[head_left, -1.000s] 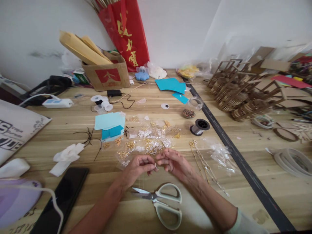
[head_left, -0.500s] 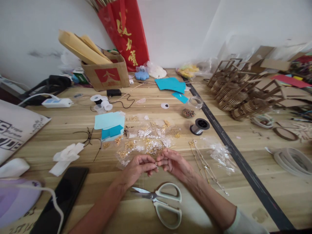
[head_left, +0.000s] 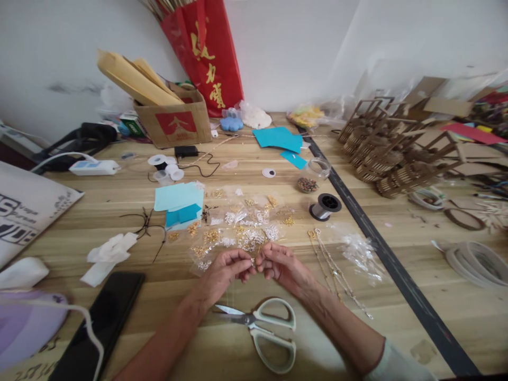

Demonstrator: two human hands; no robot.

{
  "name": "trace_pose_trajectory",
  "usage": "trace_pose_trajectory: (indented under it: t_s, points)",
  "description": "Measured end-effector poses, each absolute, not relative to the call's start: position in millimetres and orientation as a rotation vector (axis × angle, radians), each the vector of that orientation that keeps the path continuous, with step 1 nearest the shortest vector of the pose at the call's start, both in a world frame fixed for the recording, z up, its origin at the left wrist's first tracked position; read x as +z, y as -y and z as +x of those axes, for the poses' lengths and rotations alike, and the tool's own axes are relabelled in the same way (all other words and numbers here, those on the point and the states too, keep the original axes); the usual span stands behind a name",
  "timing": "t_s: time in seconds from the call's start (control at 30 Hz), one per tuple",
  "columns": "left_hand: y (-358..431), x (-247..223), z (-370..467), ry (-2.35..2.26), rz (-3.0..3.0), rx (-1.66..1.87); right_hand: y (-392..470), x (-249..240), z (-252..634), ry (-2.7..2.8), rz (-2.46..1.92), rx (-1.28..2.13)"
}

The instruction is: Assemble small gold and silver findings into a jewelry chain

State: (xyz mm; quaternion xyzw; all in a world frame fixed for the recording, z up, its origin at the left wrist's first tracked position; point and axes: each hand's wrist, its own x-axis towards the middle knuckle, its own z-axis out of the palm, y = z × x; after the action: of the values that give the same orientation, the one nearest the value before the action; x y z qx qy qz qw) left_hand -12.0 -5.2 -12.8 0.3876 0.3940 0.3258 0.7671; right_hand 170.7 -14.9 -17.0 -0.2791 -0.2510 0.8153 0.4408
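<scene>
a craft workspace, shown by scissors [head_left: 250,319], spool [head_left: 325,206] and chains [head_left: 337,271].

On the box [head_left: 180,119] we see a white plane-like sign on red, its caption too small. Behind it, the red bag [head_left: 228,69] bears gold 力 and 寶 under a cursive character. Left of the box, a pale bag [head_left: 47,193] shows a large S; well in front, we read 258 handwritten, seemingly on the surface [head_left: 159,296].
</scene>
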Motion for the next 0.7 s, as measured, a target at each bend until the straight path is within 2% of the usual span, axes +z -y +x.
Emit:
trace_pose_trajectory:
  t_s: [0.43, 0.7]
  points:
    - [8.6, -0.7, -4.8, -1.095, 1.188, 0.831, 16.4, -17.3, 170.6, 0.688, -0.724, 1.994]
    - [8.8, 0.9, -5.6, -1.151, 1.187, 0.827, 16.2, -14.1, 170.6, 0.679, -0.739, 1.986]
